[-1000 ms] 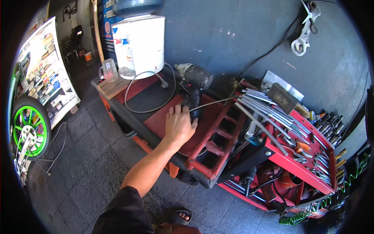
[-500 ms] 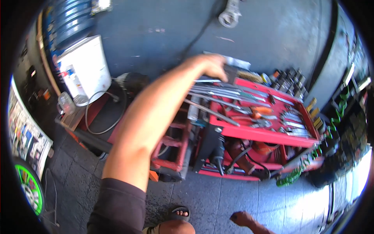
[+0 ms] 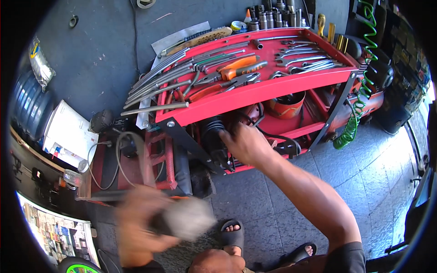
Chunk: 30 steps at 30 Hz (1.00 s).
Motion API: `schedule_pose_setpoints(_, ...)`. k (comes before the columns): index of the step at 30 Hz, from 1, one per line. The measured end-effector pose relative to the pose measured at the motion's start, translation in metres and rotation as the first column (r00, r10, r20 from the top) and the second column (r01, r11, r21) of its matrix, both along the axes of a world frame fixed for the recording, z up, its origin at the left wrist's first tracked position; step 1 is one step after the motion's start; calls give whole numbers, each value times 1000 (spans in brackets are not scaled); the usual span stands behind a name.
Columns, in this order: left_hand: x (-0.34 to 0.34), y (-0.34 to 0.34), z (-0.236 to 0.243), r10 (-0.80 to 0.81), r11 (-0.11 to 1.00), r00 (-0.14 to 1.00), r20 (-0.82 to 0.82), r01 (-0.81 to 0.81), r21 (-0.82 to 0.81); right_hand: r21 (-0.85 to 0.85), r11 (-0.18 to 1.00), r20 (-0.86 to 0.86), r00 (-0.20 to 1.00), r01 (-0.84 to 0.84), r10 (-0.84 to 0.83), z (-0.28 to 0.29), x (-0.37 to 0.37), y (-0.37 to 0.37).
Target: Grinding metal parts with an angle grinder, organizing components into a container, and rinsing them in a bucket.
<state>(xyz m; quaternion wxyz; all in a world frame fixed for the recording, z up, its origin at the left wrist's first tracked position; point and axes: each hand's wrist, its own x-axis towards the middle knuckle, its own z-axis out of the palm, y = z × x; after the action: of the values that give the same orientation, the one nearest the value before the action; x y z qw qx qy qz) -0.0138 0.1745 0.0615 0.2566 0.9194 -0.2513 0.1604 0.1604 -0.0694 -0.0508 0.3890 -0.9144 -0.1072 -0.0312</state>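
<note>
My left hand [image 3: 139, 223], smeared by motion, is closed around an object with a dark body and a rounded pale grey end [image 3: 189, 219]. Blur hides what kind of thing it is. Ahead and to the right, my right hand [image 3: 249, 143] reaches under the top tray of a red tool cart [image 3: 273, 84], toward the lower shelf. One finger stretches to the edge of a black cylindrical tool [image 3: 213, 136] hanging at the cart's front corner. The other fingers are partly hidden, and nothing shows held in them.
Metal rods [image 3: 164, 75], orange-handled pliers [image 3: 239, 68] and wrenches [image 3: 300, 59] lie in the tray. Sockets [image 3: 268, 19] stand behind it. A wooden-backed brush [image 3: 205, 38] rests at the back edge. A green coiled hose [image 3: 350, 132] hangs right; a red-framed bench [image 3: 170, 159] stands left.
My left hand has come back from the cart's rear left corner to low on the left, with an object in it. My right hand has moved up to the cart. The view has shifted right.
</note>
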Motion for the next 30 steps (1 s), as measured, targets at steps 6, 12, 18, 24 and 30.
schedule_pose_setpoints(6, -2, -125, -192, -493, 710, 660, -567, 682, 177, -214, 971, -334, 942, -103, 27, -16, 64, 50)
schedule_pose_setpoints(12, -45, -209, -353, -430, 855, 590, -684, 508, -100, -196, 969, -481, 876, -151, 39, -51, 82, 63)
schedule_pose_setpoints(18, -52, -215, -380, -450, 867, 630, -633, 478, -141, 317, 943, -480, 842, -97, 248, -32, 69, 47)
schedule_pose_setpoints(24, -39, -200, -394, -405, 881, 618, -674, 462, -105, 544, 838, -424, 848, -44, 319, 10, 30, 23)
schedule_pose_setpoints(30, -44, -191, -403, -408, 888, 613, -677, 437, -140, 62, 994, -250, 963, -90, 103, 44, -25, -25)
